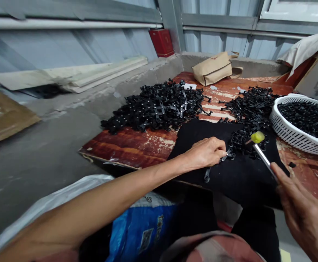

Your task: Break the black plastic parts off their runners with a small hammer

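My left hand pinches a small black hinged linkage against the black cloth. One arm of a linkage sticks out below that hand, lying on the cloth. Raised over the cloth's right side, my right hand is wrapped round the metal handle of a small hammer with a yellow head. Beneath and beyond the hammer's head sits a little heap of loose black parts, just right of my left hand.
A large pile of black linkages covers the table's far left. Black pieces lie at the back right, beside a white basket of small black parts. A beige bag is behind. Below the table's edge stands a blue sack.
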{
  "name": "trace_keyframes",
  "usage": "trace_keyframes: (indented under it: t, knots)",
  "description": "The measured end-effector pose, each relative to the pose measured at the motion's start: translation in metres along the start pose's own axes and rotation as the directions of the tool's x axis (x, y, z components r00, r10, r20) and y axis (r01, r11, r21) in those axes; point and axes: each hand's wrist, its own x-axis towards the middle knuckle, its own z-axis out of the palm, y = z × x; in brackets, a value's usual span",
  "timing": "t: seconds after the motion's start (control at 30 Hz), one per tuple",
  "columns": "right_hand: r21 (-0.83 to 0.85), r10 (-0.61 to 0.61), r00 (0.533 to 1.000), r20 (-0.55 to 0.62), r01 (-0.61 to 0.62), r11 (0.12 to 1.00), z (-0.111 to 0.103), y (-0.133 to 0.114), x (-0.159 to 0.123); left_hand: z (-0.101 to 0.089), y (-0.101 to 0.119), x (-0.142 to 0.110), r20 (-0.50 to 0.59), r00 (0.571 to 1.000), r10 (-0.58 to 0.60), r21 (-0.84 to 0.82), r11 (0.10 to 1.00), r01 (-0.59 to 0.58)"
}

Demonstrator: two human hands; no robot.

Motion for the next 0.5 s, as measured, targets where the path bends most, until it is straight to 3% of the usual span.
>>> trace_keyframes:
  t: [0.2, 0.33, 0.5]
  knots:
    - [-0.096, 0.059, 0.998, 0.038, -0.056, 0.994, 0.005, 0.011, -0.015, 0.002, 0.004, -0.007, -0.005, 0.999, 0.035, 0.082, 0.996, -0.035]
    - [0.075, 0.008, 0.998, 0.063, -0.013, 0.997, -0.002, 0.006, -0.027, 0.004, 0.008, -0.008, 0.027, 0.998, 0.065, 0.087, 0.994, -0.067]
    - [0.181, 0.169, 0.985, -0.039, -0.159, 0.971, -0.003, 0.000, -0.028, 0.005, 0.010, -0.004, 0.045, 0.994, 0.102, 0.075, 0.992, -0.105]
